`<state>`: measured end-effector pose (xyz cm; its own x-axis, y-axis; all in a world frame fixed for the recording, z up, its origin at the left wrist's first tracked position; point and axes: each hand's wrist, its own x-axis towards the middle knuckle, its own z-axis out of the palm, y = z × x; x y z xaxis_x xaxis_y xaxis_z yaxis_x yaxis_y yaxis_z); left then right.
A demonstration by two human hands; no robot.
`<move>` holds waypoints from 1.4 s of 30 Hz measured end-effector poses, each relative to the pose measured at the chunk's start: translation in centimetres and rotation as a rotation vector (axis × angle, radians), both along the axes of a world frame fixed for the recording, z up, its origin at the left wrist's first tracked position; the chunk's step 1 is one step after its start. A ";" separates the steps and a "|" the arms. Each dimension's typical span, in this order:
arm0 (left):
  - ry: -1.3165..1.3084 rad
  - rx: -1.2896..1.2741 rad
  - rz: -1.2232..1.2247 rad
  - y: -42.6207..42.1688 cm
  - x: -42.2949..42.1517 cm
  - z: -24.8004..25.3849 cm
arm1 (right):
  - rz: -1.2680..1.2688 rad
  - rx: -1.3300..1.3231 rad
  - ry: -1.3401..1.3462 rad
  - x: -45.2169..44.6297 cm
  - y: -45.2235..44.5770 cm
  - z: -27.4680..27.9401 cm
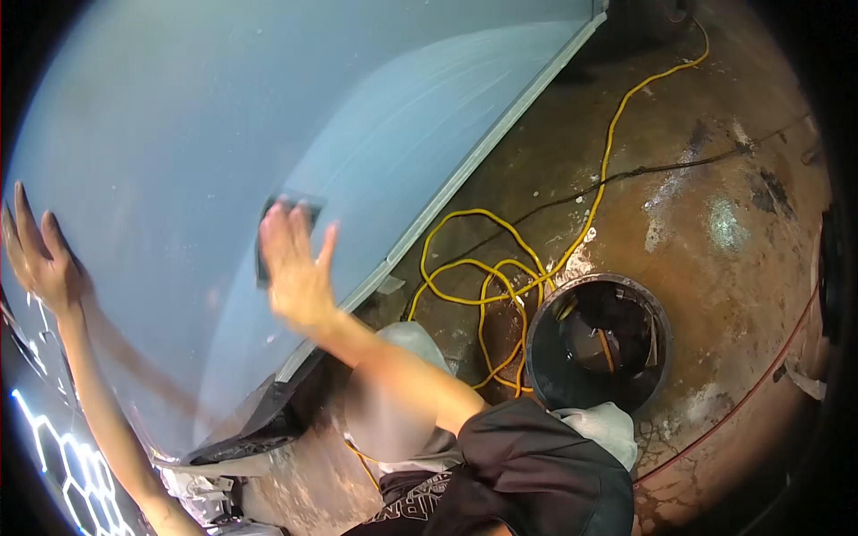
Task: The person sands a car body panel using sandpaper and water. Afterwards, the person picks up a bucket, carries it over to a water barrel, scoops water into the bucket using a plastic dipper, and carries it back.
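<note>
My right hand (297, 268) presses a dark, rectangular sheet of sandpaper (264, 255) against a large grey-blue car panel (223, 98). Its fingers lie over the sheet with the thumb out to the side, and they are slightly blurred. A paler, streaked, wet-looking area spreads over the panel beside the sheet. Farther left, my left hand (46, 268) rests on or close against the same panel, fingers spread and holding nothing. Whether its whole palm touches the surface I cannot tell.
A black bucket (542, 371) with dark liquid and some objects inside stands near my knee. Coiled yellow cord (474, 213) lies on the stained floor (697, 295) beside the panel's taped edge (500, 134). A dark cable (666, 167) and a red hose (751, 402) cross the floor.
</note>
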<state>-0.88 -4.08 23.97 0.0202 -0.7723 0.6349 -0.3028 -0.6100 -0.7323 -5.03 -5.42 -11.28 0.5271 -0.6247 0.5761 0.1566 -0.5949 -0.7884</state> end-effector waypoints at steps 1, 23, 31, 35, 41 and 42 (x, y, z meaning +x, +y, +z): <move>-0.004 -0.007 -0.018 -0.7 -0.6 -0.6 | 0.094 -0.132 -0.120 -1.1 3.6 -2.7; -0.010 0.047 0.111 3.6 1.4 0.6 | -0.248 0.535 -0.159 2.3 -14.8 -6.1; 0.050 0.011 0.057 3.6 0.8 0.3 | 0.291 -0.210 -0.040 -4.1 19.5 -4.4; 0.053 0.001 0.040 3.7 0.4 0.2 | -0.103 -0.094 -0.146 -1.3 6.6 -5.3; 0.072 -0.017 0.001 4.4 0.0 -0.2 | -0.260 0.379 -0.203 1.7 -4.9 -2.2; 0.069 -0.017 -0.008 4.2 -0.2 -0.1 | -0.240 0.263 -0.067 0.5 2.3 -1.4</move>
